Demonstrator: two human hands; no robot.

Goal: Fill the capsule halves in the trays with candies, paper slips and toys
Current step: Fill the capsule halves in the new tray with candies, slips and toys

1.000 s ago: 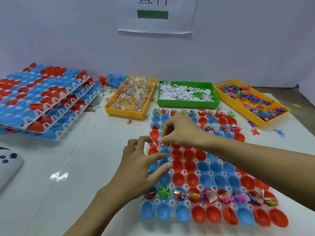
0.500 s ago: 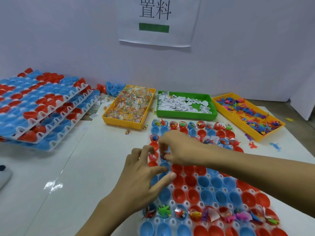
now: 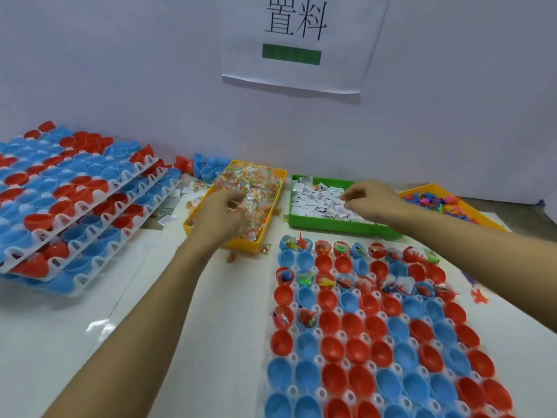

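The left hand [image 3: 221, 214] curled into the candies [image 3: 256, 188], seemingly pinching some, while the right hand [image 3: 372, 200] pinched at the slips [image 3: 316, 200] behind the tray [image 3: 301, 390]; taking 1 of each would likely load halves cleanly.

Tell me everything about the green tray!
The green tray is a shallow, rectangular box that looks like bright plastic, with low walls. It sits flat on the table, between two yellow trays, just behind the tray of red and blue capsule halves. It is heaped with small white paper slips printed in black. The right hand reaches over it, fingers curled among the slips; whether they pinch one cannot be told.
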